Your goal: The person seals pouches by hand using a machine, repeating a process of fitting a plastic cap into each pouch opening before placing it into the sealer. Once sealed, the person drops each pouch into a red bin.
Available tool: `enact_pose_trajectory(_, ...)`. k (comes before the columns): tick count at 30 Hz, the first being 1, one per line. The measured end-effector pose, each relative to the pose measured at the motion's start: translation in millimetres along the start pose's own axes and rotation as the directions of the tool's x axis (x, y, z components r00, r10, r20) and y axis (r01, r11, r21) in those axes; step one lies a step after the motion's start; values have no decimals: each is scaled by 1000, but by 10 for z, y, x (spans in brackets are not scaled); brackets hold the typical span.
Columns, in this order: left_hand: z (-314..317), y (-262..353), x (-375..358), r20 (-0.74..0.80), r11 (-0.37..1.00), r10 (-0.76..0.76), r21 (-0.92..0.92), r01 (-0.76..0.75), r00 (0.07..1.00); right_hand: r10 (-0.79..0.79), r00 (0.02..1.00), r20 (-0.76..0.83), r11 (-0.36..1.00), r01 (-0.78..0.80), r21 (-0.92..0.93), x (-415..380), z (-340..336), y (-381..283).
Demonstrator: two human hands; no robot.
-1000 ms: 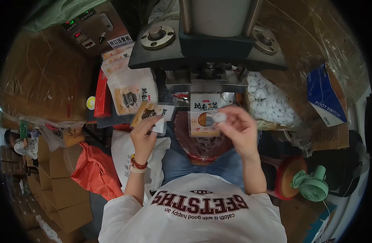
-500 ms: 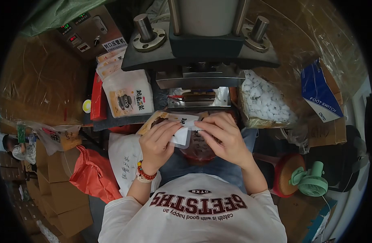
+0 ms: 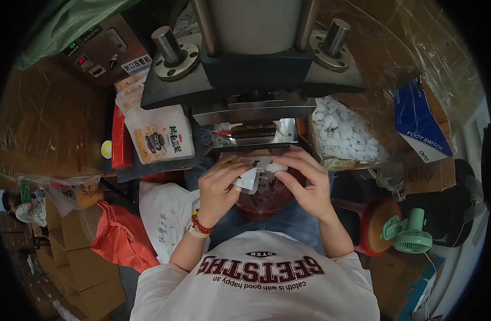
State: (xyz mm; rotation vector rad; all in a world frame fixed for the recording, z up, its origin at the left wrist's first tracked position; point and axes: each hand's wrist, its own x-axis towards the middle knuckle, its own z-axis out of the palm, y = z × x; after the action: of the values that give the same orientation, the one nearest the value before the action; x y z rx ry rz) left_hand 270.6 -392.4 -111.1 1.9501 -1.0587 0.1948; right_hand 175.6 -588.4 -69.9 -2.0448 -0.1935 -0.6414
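Note:
In front of the press, my left hand is closed on a printed plastic pouch, whose clear edge points down toward my lap. My right hand pinches a small white plastic spout between thumb and fingers, right beside the pouch. The fingers of the left hand cover much of the pouch's print. Just beyond both hands is the sealing press, its jaw raised above a metal bed. Below the hands, a reddish clear-wrapped item sits between my knees.
A stack of printed pouches lies left of the press, beside a red box. On the right stands a carton of white plastic spouts, with a blue foot switch box farther right. A green fan rests on a red stool.
The view has shifted slightly. My right hand has turned, so the white spout in its fingers shows more plainly, and the pouch in my left hand is more tucked under the fingers.

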Motion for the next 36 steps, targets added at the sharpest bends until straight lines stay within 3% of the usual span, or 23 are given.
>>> enact_pose_trajectory(2, -10, 24, 20, -30, 999, 39, 34, -38, 999, 8, 1000, 12, 1000, -8, 3, -19, 18, 31)
enact_pose_trajectory(4, -74, 100, 44, 13, 997, 33, 69, -34, 999, -116, 984, 133, 935, 154, -319, -15, -15, 51)
enact_pose_trajectory(5, -99, 137, 43, 63, 994, 26, 101, -32, 998, -115, 984, 133, 936, 152, -318, 3, -36, 17)
enact_pose_trajectory(7, -103, 178, 53, 79, 995, 28, 98, -36, 996, -149, 941, 303, 865, 273, -421, 69, -107, -90)
enact_pose_trajectory(9, -44, 172, 59, 89, 994, 33, 98, -41, 995, -137, 946, 292, 865, 258, -429, 67, -72, -18)
enact_pose_trajectory(11, 127, 50, 15, 100, 953, -187, -223, 205, 977, -130, 949, 287, 866, 249, -433, 74, -47, 41)
enact_pose_trajectory(12, 220, -48, -22, 97, 954, -186, -222, 204, 978, -99, 985, 142, 909, 148, -390, 80, -45, 62)
enact_pose_trajectory(14, 380, -222, -46, 375, 611, -515, -470, 637, 771, 36, 996, -83, 970, -55, -238, 73, -132, 102)
enact_pose_trajectory(15, 391, -218, 12, 374, 611, -514, -471, 636, 772, 25, 988, -150, 952, -70, -298, 74, -232, 136)
enact_pose_trajectory(17, 384, -210, 189, 428, 204, -597, -738, 644, 679, 13, 971, -239, 881, -125, -456, 131, -470, 191)
enact_pose_trajectory(18, 362, -231, 278, 447, 160, -604, -742, 650, 659, 15, 971, -238, 881, -126, -456, 134, -525, 243)
enact_pose_trajectory(20, 369, -314, 411, 467, 124, -598, -749, 650, 652, 220, 932, -289, 580, -363, -729, 119, -567, 387)
enact_pose_trajectory(21, 372, -348, 456, 486, 90, -589, -755, 650, 646, 220, 933, -283, 582, -359, -730, 94, -538, 555)
enact_pose_trajectory(23, 441, -421, 467, 465, 73, -569, -793, 604, 679, 493, 836, -242, 404, -466, -787, 39, -448, 904)
enact_pose_trajectory(26, 432, -429, 425, 486, 47, -580, -781, 622, 654, 389, 895, -219, 511, -408, -757, 17, -464, 886)
enact_pose_trajectory(28, 370, -505, 416, 507, 213, -579, -662, 718, 639, 323, 921, -218, 561, -371, -739, -14, -484, 940)
enact_pose_trajectory(29, 275, -533, 379, 501, 214, -581, -667, 714, 642, 251, 943, -219, 602, -330, -727, -5, -493, 970)
enact_pose_trajectory(30, 92, -526, 329, 248, 580, -643, -459, 672, 725, 245, 945, -216, 603, -323, -729, 18, -484, 991)
enact_pose_trajectory(31, -100, -515, 272, 4, 809, -581, -115, 577, 814, 228, 948, -220, 649, -317, -691, 24, -464, 1004)
enact_pose_trajectory(32, -297, -486, 227, -165, 803, -400, 412, 431, 902, 217, 949, -228, 693, -314, -649, 5, -449, 1006)
enact_pose_trajectory(34, -572, -628, 2, -193, 502, -144, 831, 239, 971, 225, 952, -207, 673, -305, -674, 39, -472, 1029)
enact_pose_trajectory(36, -650, -955, -379, 53, 612, -324, 773, 166, 945, 221, 959, -175, 662, -280, -695, 104, -471, 906)
